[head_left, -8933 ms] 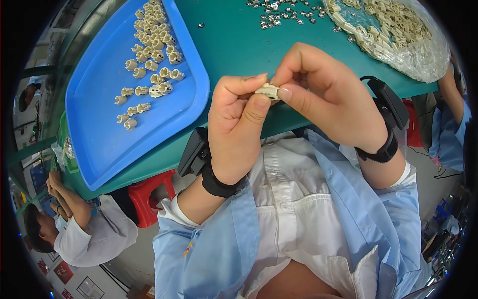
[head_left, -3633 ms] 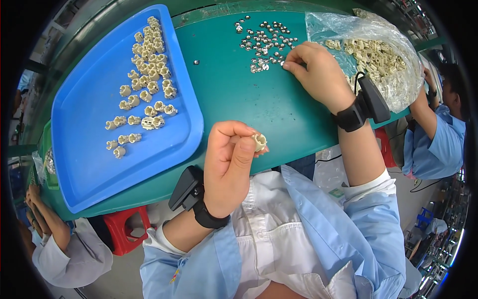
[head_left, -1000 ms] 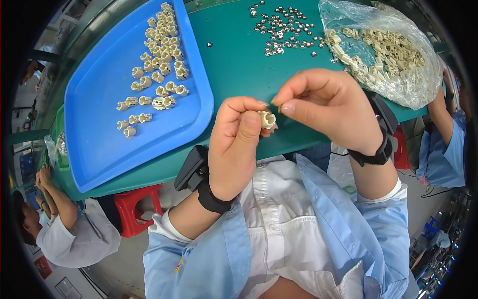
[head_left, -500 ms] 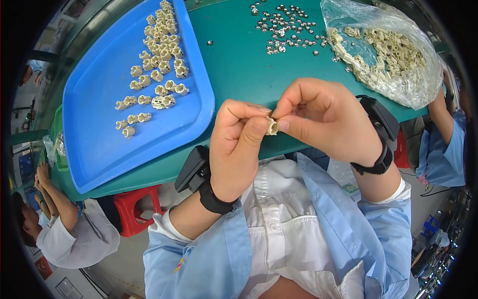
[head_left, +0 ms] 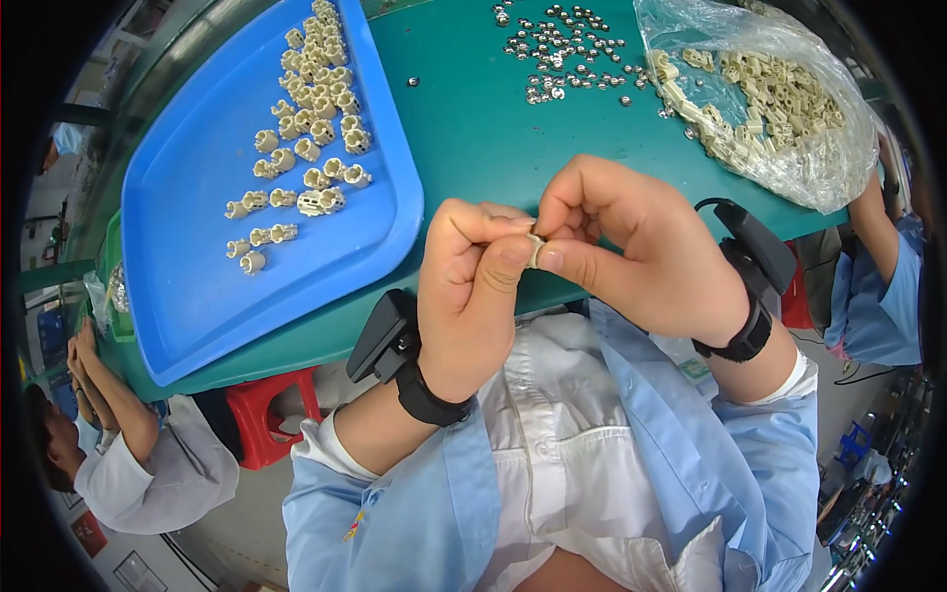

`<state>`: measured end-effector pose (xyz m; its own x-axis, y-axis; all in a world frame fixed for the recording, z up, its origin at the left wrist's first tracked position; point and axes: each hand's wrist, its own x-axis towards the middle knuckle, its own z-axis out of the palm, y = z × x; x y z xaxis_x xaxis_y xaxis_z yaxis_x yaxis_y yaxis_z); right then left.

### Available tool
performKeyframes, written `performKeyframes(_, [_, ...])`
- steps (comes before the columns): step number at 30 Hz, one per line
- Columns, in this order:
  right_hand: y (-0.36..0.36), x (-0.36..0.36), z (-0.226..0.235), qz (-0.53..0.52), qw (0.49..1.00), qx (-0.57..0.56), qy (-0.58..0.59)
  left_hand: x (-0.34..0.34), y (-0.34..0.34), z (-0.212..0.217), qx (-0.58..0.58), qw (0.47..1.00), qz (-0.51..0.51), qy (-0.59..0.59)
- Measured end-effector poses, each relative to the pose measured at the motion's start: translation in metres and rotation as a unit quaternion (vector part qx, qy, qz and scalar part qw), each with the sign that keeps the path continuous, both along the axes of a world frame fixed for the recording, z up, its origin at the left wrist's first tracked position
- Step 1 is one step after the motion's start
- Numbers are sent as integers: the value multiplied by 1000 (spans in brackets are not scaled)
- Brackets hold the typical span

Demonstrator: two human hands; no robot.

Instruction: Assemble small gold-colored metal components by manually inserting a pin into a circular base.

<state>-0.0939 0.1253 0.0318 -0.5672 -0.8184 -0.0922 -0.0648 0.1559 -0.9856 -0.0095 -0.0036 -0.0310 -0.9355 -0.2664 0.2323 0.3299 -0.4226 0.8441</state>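
Head view: our left hand and right hand pinch one small cream part between thumbs and forefingers, apparently mid-assembly; next likely needs a firm press.

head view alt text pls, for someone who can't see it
Both hands, left hand and right hand, pinch one small cream plastic part above a green table. A blue tray of similar parts lies left, small metal pieces and a clear bag of parts ahead.
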Motion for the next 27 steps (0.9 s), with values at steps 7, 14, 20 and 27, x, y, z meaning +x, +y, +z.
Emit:
performKeyframes(7, [0, 6, -4, -26, 1000, 1, 3, 2, 1, -2, -36, 999, 19, 22])
performKeyframes(14, [2, 5, -4, -4, 894, 19, 448, -3, 4, 0, -87, 994, 59, 36])
performKeyframes(20, [1, 8, -20, -37, 998, -28, 35, 0, 3, -4, -102, 991, 61, 55])
performKeyframes(27, [-3, 6, -15, -29, 997, -54, 37, -1, 2, 0, -93, 993, 53, 44])
